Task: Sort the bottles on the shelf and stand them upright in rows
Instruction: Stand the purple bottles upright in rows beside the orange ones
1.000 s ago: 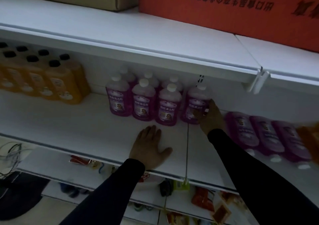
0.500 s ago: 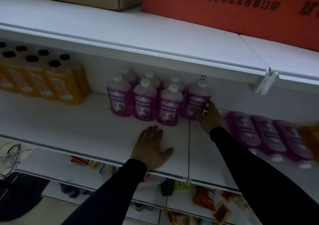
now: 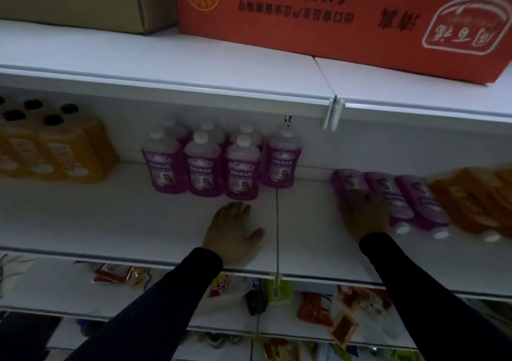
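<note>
Centre frame, your left hand (image 3: 234,232) lies flat, fingers straight, on the white shelf (image 3: 110,222) below the upright purple plastic bottles (image 3: 205,167). At right, your right hand (image 3: 365,216) covers the leftmost lying purple bottle (image 3: 347,185); its grip is too blurred to tell. Full and slick, likely; grasp mid-body. Labels unreadable; the red carton (image 3: 332,14) reads "4100/15369" upside down.

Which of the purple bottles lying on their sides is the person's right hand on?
The leftmost lying purple bottle. The right hand rests on its lower part; the two lying bottles beside it are untouched.
</note>
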Available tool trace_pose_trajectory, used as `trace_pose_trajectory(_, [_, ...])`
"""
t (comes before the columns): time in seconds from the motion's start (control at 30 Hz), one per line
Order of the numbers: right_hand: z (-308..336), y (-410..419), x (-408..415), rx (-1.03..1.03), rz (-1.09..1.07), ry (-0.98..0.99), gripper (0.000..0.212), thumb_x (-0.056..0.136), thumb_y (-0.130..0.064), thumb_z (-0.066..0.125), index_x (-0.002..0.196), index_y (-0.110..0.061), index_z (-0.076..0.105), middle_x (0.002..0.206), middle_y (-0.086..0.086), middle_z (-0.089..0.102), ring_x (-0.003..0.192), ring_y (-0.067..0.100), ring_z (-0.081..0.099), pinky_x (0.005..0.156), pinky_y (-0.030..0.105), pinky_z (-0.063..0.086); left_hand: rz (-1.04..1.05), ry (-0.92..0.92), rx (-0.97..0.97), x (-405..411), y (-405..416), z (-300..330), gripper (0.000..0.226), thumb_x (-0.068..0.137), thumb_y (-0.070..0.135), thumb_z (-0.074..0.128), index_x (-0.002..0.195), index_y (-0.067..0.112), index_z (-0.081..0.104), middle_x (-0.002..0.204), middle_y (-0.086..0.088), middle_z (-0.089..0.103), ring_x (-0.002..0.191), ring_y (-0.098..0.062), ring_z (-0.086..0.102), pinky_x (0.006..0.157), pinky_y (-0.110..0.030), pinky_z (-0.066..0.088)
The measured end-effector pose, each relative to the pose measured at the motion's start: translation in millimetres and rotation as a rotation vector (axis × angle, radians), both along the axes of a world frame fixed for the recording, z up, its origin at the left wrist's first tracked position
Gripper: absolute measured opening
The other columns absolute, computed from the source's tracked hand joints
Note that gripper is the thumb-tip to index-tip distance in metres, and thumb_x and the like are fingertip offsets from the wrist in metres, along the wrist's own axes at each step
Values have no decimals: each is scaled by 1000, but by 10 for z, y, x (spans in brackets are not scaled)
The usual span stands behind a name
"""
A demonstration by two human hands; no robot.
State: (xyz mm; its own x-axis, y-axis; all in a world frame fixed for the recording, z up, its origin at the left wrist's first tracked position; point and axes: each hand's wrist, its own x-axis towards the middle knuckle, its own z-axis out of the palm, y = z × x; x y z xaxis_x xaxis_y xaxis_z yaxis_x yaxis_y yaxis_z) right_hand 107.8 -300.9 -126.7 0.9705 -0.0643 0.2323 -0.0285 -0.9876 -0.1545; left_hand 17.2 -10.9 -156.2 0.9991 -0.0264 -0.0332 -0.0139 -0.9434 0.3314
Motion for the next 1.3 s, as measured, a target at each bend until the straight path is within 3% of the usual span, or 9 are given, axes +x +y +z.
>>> trace_pose_trajectory(0.27, [-73, -174, -131, 231, 219, -29, 31, 81, -11, 71, 110, -1, 70, 118, 24, 63, 110, 41, 56, 101, 44, 39, -92, -9, -101, 66, -468, 231, 75, 94, 60, 39, 153, 18, 18, 160, -3, 18, 144, -18, 16, 116, -26, 9])
trace_pose_trajectory(0.4, [-78, -282, -169, 355, 199, -18, 44, 80, -22, 76, 118, -2, 66, 125, 22, 58, 116, 37, 53, 100, 38, 41, -123, 2, -110, 132, -673, 273, 74, 95, 59, 41, 153, 18, 21, 159, -3, 20, 144, -17, 18, 117, -26, 12])
trace_pose_trajectory(0.57, [-42, -204, -4, 228, 5, 83, 82, 77, -61, 66, 140, -12, 45, 140, 27, 40, 128, 40, 40, 107, 41, 34, -150, -2, -88, 161, -848, 318, 70, 95, 57, 41, 151, 17, 27, 159, -5, 22, 144, -18, 18, 116, -26, 11])
trace_pose_trajectory(0.7, [-59, -145, 38, 232, -10, 139, 80, 76, -59, 65, 142, -19, 43, 133, 23, 50, 126, 39, 43, 106, 41, 35, -137, -9, -112, 152, -810, 323, 69, 95, 57, 42, 150, 17, 29, 158, -4, 23, 144, -17, 19, 114, -24, 11])
trace_pose_trajectory(0.87, [-59, -389, -30, 406, 390, 300, 74, 69, -37, 82, 136, -26, 52, 133, 0, 51, 122, 22, 50, 100, 18, 36, -145, -16, -108, 185, -755, 333, 69, 94, 54, 47, 150, 17, 29, 156, -4, 27, 142, -18, 23, 112, -23, 16])
trace_pose_trajectory(0.97, [-92, -415, -151, 700, 459, 478, 82, 68, -48, 82, 139, -38, 42, 131, -15, 42, 122, 4, 46, 86, -1, 33, -199, -45, -122, 245, -810, 386, 69, 92, 52, 51, 149, 21, 29, 148, -6, 36, 137, -23, 30, 107, -23, 25])
trace_pose_trajectory(1.03, [-133, -382, -202, 742, 377, 479, 89, 66, -57, 80, 142, -33, 39, 128, -16, 42, 119, 5, 45, 91, 11, 38, -231, -50, -114, 290, -854, 432, 74, 91, 52, 54, 152, 24, 22, 150, -7, 33, 137, -24, 28, 109, -25, 24])
trace_pose_trajectory(1.17, [-44, -322, -253, 538, 408, 402, 61, 64, -58, 80, 109, -31, 49, 102, -12, 57, 94, 11, 57, 67, 18, 39, -284, -102, -83, 371, -924, 503, 74, 88, 48, 61, 149, 21, 29, 149, -8, 33, 135, -24, 30, 105, -22, 23])
trace_pose_trajectory(1.3, [113, -273, -328, 478, 580, 272, 68, 59, -45, 87, 117, -35, 51, 108, -16, 49, 103, 8, 50, 83, 20, 41, -306, -55, -69, 412, -924, 556, 82, 86, 46, 65, 152, 23, 23, 159, -8, 16, 144, -26, 16, 113, -28, 17])
